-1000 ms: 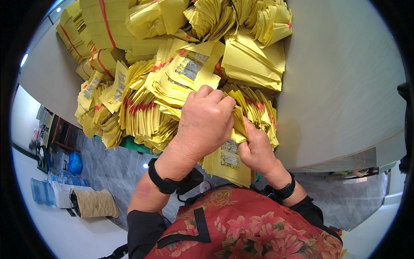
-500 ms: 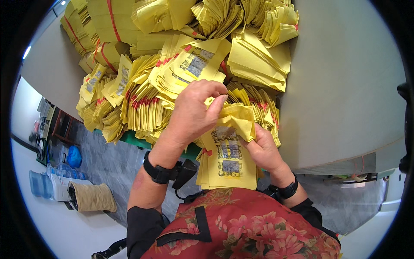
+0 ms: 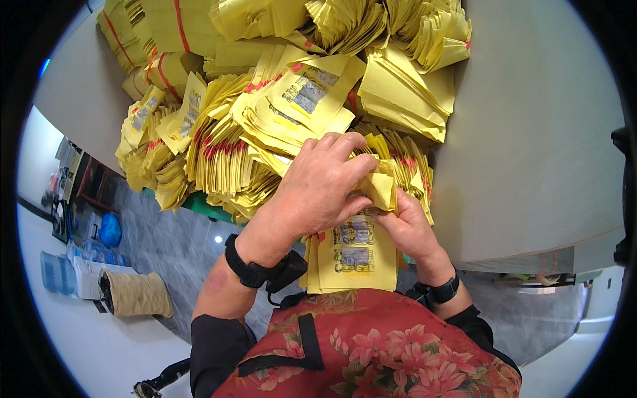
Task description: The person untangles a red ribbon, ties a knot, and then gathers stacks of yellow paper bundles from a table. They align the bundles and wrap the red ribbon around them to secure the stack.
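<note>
The pale panel [image 3: 537, 146] filled the right side of the frame, its lower edge curving above the grey floor [image 3: 186, 245]. Next in size came the pile of yellow paper [image 3: 308, 93] across the top and centre, with a green edge [image 3: 209, 207] showing beneath its lower left side. The red floral garment [image 3: 398, 345] took up the bottom centre, close against the lower end of the held bundle [image 3: 355, 255].

The left hand [image 3: 322, 176], near the centre, was half curled, fingers bent over the bundle's upper end with the thumb beneath; whether it pinched paper could not be told. The right hand [image 3: 413, 225] was closed around the bundle's right side, thumb in front. Between them stood the small folded flap [image 3: 381, 189].

The step in hand looked like working that fold, and the move from there seemed to call for a steady right grip and light left fingertips. Sideways room lay between the right hand and panel; the pile crowded the upper side, the garment the lower.
</note>
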`<state>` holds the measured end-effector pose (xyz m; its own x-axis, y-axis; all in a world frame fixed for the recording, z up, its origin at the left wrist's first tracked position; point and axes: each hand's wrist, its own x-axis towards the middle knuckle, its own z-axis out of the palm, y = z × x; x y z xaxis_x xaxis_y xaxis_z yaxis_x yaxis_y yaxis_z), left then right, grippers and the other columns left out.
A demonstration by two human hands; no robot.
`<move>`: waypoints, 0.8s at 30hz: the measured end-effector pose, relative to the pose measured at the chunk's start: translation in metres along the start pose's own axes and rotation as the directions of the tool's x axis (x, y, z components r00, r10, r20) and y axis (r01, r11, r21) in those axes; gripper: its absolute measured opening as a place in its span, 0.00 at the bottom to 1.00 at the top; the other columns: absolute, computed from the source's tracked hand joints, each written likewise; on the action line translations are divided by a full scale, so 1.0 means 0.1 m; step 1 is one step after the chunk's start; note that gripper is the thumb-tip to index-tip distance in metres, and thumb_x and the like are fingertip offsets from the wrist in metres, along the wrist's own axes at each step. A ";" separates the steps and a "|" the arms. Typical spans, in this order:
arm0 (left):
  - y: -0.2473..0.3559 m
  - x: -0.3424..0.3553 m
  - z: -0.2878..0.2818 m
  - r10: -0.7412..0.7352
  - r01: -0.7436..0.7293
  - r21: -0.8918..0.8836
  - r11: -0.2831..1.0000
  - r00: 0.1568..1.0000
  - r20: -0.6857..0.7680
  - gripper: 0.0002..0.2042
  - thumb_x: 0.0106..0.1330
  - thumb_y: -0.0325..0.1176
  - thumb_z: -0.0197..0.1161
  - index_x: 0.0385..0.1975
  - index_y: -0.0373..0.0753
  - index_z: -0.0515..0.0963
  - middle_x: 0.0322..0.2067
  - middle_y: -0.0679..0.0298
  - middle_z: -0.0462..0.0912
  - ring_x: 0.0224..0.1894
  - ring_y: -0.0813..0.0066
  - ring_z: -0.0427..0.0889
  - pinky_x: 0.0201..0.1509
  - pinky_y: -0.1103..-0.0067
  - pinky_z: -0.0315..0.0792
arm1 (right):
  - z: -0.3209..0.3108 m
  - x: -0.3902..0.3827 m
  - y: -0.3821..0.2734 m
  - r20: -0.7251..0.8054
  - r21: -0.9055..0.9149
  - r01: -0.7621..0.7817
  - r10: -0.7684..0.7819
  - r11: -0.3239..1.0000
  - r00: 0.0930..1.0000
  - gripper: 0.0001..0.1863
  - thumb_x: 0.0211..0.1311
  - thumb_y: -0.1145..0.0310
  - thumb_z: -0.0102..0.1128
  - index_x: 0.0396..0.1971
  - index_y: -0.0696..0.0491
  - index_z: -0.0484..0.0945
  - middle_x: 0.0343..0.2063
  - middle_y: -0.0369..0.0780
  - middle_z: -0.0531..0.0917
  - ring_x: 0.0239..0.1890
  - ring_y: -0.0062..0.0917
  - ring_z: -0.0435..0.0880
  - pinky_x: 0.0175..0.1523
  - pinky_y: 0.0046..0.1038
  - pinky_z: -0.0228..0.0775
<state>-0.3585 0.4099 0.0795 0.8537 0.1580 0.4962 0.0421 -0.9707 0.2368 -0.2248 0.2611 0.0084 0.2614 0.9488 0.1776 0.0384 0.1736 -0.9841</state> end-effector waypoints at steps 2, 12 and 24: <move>-0.03 0.01 0.01 -0.027 0.027 -0.015 1.000 0.998 0.049 0.17 0.49 0.34 0.72 0.39 0.41 0.77 0.43 0.58 0.78 0.47 0.56 0.77 0.47 0.66 0.71 | 0.00 0.00 -0.01 0.013 -0.062 0.037 -0.037 0.997 0.999 0.18 0.66 0.79 0.50 0.55 0.57 0.72 0.45 0.32 0.79 0.46 0.15 0.75 0.53 0.22 0.69; -0.22 0.05 0.13 -0.328 0.332 -0.282 0.900 0.943 0.063 0.17 0.57 0.35 0.70 0.43 0.41 0.74 0.29 0.55 0.82 0.34 0.54 0.82 0.38 0.65 0.75 | -0.09 0.02 0.00 0.008 0.356 -0.199 0.210 0.913 0.978 0.18 0.66 0.76 0.53 0.56 0.58 0.73 0.46 0.35 0.82 0.44 0.15 0.80 0.50 0.22 0.74; 0.04 -0.42 0.20 -0.450 0.565 -0.814 0.135 0.767 0.457 0.37 0.64 0.31 0.67 0.68 0.31 0.52 0.51 0.52 0.78 0.50 0.75 0.79 0.52 0.75 0.75 | -0.17 0.09 -0.04 -0.231 0.514 -0.052 0.197 0.856 0.953 0.18 0.66 0.75 0.52 0.55 0.59 0.73 0.46 0.39 0.83 0.43 0.22 0.83 0.51 0.24 0.76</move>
<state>-0.3842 0.3961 0.0427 0.8730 0.4755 -0.1081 0.0651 0.1060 0.9922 -0.2065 0.2643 0.0142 0.4798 0.8770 -0.0268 -0.4761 0.2346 -0.8475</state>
